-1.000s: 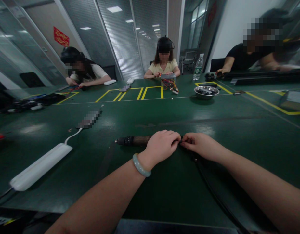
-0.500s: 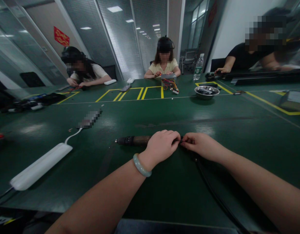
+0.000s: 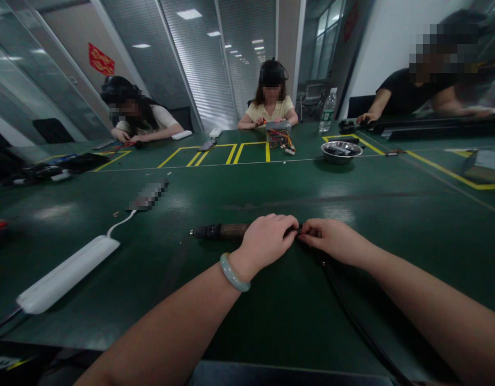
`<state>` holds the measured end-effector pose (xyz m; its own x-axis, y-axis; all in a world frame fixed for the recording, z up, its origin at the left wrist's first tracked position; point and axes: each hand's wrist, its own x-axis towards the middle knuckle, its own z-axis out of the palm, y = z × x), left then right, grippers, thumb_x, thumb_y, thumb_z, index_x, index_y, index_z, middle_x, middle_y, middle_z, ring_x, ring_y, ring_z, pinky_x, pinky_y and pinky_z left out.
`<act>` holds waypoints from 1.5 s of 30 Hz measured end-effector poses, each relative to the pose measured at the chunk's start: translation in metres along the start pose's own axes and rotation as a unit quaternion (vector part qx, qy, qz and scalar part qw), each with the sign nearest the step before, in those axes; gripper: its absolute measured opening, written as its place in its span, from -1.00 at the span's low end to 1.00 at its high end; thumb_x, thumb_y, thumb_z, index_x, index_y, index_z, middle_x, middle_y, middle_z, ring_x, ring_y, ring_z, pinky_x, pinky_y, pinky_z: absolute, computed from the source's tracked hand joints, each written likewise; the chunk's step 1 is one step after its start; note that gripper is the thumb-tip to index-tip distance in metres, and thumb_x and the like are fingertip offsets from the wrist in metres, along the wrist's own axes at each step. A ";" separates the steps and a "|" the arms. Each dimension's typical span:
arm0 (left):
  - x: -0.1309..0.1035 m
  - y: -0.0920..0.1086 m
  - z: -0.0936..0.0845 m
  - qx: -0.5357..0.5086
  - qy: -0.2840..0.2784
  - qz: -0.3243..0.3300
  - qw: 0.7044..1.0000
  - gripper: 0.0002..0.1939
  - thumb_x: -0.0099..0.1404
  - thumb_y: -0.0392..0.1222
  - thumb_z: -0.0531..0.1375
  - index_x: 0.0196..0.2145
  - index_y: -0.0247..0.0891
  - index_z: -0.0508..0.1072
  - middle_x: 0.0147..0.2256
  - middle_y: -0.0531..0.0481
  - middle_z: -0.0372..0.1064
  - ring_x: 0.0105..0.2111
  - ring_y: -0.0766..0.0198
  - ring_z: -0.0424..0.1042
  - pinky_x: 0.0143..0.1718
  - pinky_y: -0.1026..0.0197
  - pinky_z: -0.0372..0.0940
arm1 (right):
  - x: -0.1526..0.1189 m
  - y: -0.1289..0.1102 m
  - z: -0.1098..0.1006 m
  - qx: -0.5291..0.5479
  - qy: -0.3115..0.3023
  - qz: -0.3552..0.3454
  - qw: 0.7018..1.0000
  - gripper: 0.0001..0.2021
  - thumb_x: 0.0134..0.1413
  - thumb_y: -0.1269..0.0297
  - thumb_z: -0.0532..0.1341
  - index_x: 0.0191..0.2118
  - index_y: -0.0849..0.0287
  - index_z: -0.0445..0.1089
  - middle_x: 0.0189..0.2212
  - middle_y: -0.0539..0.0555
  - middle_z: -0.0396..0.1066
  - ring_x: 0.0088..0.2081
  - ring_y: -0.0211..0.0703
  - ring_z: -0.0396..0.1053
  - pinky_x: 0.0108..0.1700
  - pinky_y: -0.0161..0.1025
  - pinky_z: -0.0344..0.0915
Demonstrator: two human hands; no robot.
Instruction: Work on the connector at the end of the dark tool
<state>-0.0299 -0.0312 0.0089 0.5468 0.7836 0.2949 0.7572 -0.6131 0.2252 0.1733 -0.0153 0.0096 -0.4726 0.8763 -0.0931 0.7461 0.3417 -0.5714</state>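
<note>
An electric screwdriver [image 3: 233, 232] lies across the green table, its dark nose and small metal tip pointing left. My left hand [image 3: 268, 238] is wrapped over its rear part, a pale green bangle round the wrist. Close against that hand, at the tool's tail end, my right hand [image 3: 331, 238] has thumb and fingers pinched together. What sits between those fingertips is small, dark and mostly hidden. Below the right hand runs a black cable [image 3: 349, 308], with a shiny metal spot near its upper end; it leads down to the table's front edge.
A white power strip [image 3: 70, 273] lies at left, its white cord reaching a blurred-out phone [image 3: 148, 195]. Farther back stand a metal bowl [image 3: 341, 151] of dark parts, a water bottle [image 3: 328, 111] and a grey box with coloured wires [image 3: 278, 131]. Three people sit around the table.
My hands and the screwdriver look the same as before. The person at the far right has shifted slightly to the right.
</note>
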 end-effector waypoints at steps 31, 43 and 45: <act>-0.001 -0.001 0.000 -0.014 -0.003 0.015 1.000 -0.85 0.35 -0.18 0.09 -0.16 -0.17 0.41 -0.18 0.02 0.41 -0.19 0.20 0.37 -0.11 0.09 0.28 | 0.000 -0.002 -0.002 0.015 -0.015 0.011 1.000 -0.76 0.15 0.06 0.13 -0.25 0.08 0.44 -0.38 0.00 0.49 -0.39 -0.17 0.40 -0.40 -0.28 0.20; -0.001 -0.001 0.000 -0.003 0.000 0.021 1.000 -0.85 0.36 -0.18 0.09 -0.15 -0.17 0.40 -0.18 0.06 0.41 -0.19 0.23 0.37 -0.13 0.11 0.28 | 0.000 -0.002 -0.001 0.007 -0.012 0.012 1.000 -0.77 0.14 0.06 0.14 -0.26 0.07 0.44 -0.39 -0.02 0.48 -0.40 -0.18 0.40 -0.41 -0.29 0.19; -0.001 -0.001 0.001 -0.003 0.001 0.022 1.000 -0.86 0.35 -0.18 0.09 -0.16 -0.16 0.40 -0.19 0.07 0.41 -0.20 0.23 0.37 -0.14 0.11 0.28 | -0.001 -0.002 -0.002 0.008 -0.011 0.010 1.000 -0.77 0.15 0.06 0.14 -0.26 0.06 0.44 -0.40 -0.02 0.48 -0.40 -0.19 0.40 -0.40 -0.29 0.19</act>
<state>-0.0311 -0.0315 0.0078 0.5792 0.7551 0.3072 0.7298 -0.6482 0.2172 0.1727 -0.0162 0.0126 -0.4684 0.8750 -0.1223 0.7481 0.3191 -0.5819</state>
